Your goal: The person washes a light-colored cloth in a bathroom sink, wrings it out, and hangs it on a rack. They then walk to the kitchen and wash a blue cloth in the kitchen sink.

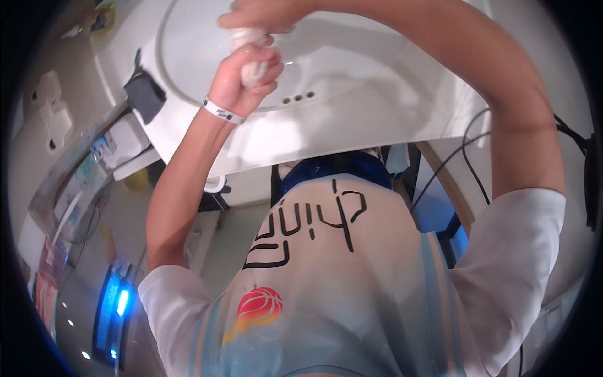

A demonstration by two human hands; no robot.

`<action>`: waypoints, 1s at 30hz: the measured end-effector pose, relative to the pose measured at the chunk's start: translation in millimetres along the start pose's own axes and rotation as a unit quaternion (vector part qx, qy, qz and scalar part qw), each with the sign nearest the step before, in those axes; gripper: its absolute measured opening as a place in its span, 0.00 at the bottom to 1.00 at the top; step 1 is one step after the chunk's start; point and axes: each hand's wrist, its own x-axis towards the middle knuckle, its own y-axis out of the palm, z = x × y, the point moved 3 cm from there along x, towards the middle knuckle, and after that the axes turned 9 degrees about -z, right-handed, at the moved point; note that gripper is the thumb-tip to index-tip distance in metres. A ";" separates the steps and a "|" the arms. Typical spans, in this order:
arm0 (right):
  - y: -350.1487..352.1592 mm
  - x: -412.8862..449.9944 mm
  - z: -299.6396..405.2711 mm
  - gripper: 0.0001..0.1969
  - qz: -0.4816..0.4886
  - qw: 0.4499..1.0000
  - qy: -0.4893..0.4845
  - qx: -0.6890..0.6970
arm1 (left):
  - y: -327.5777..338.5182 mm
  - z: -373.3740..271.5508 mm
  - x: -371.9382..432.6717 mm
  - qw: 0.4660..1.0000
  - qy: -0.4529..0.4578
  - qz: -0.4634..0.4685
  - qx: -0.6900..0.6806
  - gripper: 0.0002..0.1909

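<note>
A white cloth (248, 38), bunched and twisted, is gripped between my two hands over a white washbasin (344, 82). My left hand (230, 80), with a white printed band on its wrist, is closed around the cloth's lower end, and a knob of cloth pokes out of the fist. Farther from my body, my right hand (268, 13) is at the cloth's other end. It is blurred and partly cut off by the top edge of the view, so some of its fingers are hidden. Three small overflow holes (298, 98) show in the basin's near wall.
A dark grey cloth item (145, 96) lies on the left of the white counter (264, 141). A white container (125, 139) stands below it. A yellow object (102, 19) is at the far left corner. Black cables (464, 146) hang at the right.
</note>
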 end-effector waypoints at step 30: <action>8.9 119.3 152.8 0.19 -0.127 0.611 0.429 0.653 | -113.1 40.4 -234.4 0.647 0.535 -0.341 0.422 0.32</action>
